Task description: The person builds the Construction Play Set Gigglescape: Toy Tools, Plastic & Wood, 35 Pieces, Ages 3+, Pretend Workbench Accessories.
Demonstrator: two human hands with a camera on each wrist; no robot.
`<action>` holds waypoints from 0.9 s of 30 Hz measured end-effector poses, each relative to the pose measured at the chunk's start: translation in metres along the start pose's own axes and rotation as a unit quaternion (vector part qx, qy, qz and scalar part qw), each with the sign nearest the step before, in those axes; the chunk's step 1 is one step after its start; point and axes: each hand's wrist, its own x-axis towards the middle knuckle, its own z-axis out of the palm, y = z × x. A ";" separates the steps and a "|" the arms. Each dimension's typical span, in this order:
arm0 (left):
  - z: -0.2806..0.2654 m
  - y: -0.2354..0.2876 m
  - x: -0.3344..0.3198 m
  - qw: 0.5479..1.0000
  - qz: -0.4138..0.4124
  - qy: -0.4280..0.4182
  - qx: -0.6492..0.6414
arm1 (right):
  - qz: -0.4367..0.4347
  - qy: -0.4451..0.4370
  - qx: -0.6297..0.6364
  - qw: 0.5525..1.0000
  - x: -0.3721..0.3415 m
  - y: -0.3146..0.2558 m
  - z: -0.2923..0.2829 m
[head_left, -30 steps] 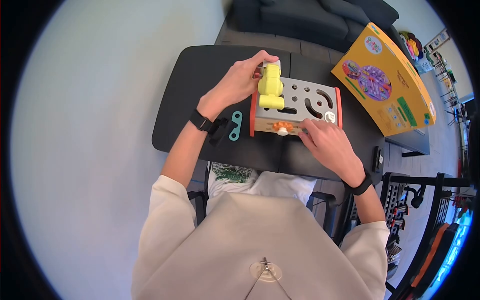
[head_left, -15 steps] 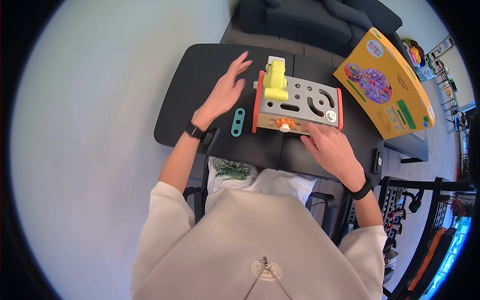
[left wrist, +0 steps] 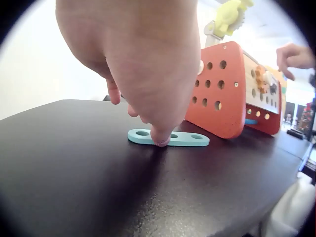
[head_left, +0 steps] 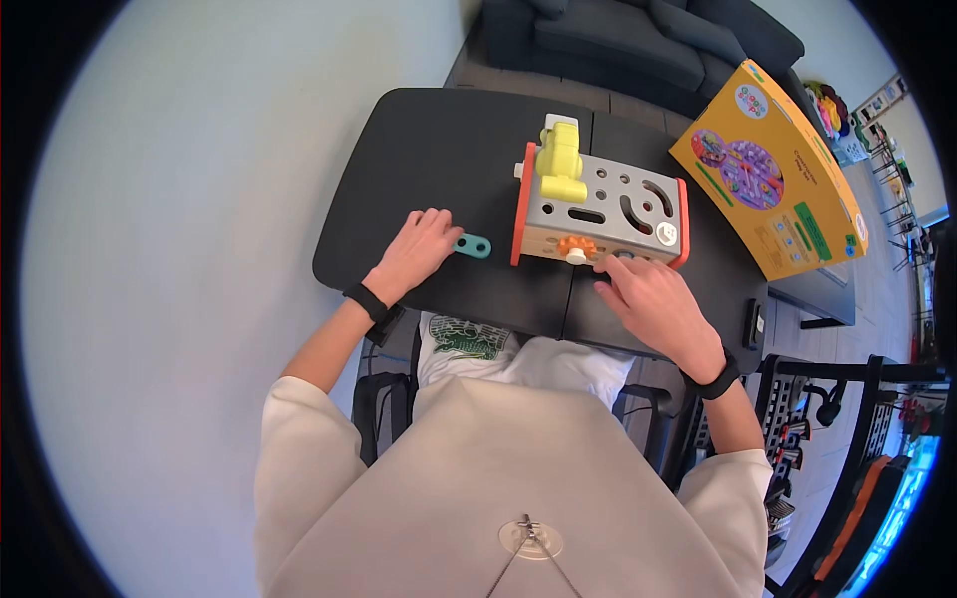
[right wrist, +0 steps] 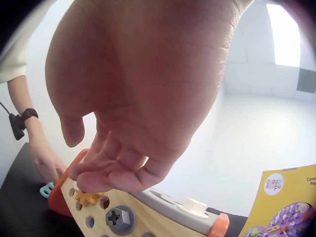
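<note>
My left hand (head_left: 419,249) is low at the left of the table, pinching a teal strip with round holes (left wrist: 190,140) that lies on the dark surface. In the left wrist view the thumb touches its near edge; the other fingers are partly hidden behind. My right hand (head_left: 660,299) hangs at the front edge of a toy workbench (head_left: 608,226), fingers loosely curled around nothing. This workbench has a grey top and red ends. It carries a yellow piece (head_left: 562,165), an orange gear (head_left: 576,243) on its front, and a grey cross-slotted bolt (right wrist: 120,220).
A yellow toy carton (head_left: 783,189) stands at the table's right side. A small black device (head_left: 754,322) lies by the right edge. Beyond the table is a dark sofa (head_left: 608,45); a black rack (head_left: 827,369) stands at the right.
My left hand has left the yellow piece and moved down-left to the teal strip, which has swung from upright to nearly sideways in the head view. My right hand has barely moved.
</note>
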 end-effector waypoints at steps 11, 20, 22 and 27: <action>-0.095 0.036 0.038 0.921 -0.092 0.152 -0.348 | 0.025 0.038 0.007 0.999 0.013 0.005 0.001; -0.101 0.060 0.080 0.965 0.059 0.123 -0.225 | 0.038 0.107 0.044 0.993 0.042 0.008 0.014; -0.100 0.059 0.082 0.962 0.048 0.109 -0.246 | 0.028 0.117 0.039 0.992 0.046 0.014 0.023; -0.102 0.060 0.080 0.953 0.022 0.102 -0.285 | 0.005 0.126 0.027 0.992 0.051 0.018 0.027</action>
